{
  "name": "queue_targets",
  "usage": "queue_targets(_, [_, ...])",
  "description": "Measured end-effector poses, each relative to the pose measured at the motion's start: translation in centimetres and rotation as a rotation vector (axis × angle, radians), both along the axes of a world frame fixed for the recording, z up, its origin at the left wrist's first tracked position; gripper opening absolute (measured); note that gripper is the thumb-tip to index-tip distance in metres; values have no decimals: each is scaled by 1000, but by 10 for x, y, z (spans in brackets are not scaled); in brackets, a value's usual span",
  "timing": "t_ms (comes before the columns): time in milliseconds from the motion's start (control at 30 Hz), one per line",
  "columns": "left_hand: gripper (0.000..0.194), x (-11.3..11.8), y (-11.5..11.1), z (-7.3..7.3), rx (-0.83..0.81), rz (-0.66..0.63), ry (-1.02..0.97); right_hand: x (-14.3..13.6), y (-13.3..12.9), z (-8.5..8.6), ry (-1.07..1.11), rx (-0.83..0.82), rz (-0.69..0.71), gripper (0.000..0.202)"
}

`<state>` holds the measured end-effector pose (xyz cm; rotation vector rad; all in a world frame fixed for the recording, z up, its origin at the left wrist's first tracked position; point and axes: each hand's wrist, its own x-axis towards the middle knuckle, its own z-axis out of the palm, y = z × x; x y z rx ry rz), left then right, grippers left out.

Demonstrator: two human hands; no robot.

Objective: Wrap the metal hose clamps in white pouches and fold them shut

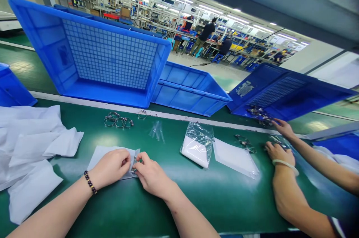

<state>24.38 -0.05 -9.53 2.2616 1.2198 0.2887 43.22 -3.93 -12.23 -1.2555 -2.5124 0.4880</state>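
Left hand (112, 166) over white pouch (98, 155) (can't tell its grip), right hand (153, 176) pinching metal ring (133, 171), clamps (119, 121) near counter's (213, 202) far edge

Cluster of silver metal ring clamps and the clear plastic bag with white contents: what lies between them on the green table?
Head view: a small bunch of clear plastic pieces lies there, with one silver ring clamp farther back.

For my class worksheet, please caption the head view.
Left hand at a pale pouch, right hand at a metal ring, on a green tabletop before blue crates.
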Motion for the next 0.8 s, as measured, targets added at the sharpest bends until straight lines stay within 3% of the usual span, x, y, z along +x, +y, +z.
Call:
queue_targets(200, [23,-8,16,-7,230,95,7,0,1,-2,111,-49,-71,29])
queue_targets(400, [28,-8,25,-18,98,109,68,-2,2,-4,267,-84,-31,31])
queue_targets(633, [23,-14,30,-10,-36,97,15,-5,-1,-3,329,-174,-24,31])
queue_targets(800, [23,-12,25,-7,-44,75,-32,-14,-4,1,374,-152,121,35])
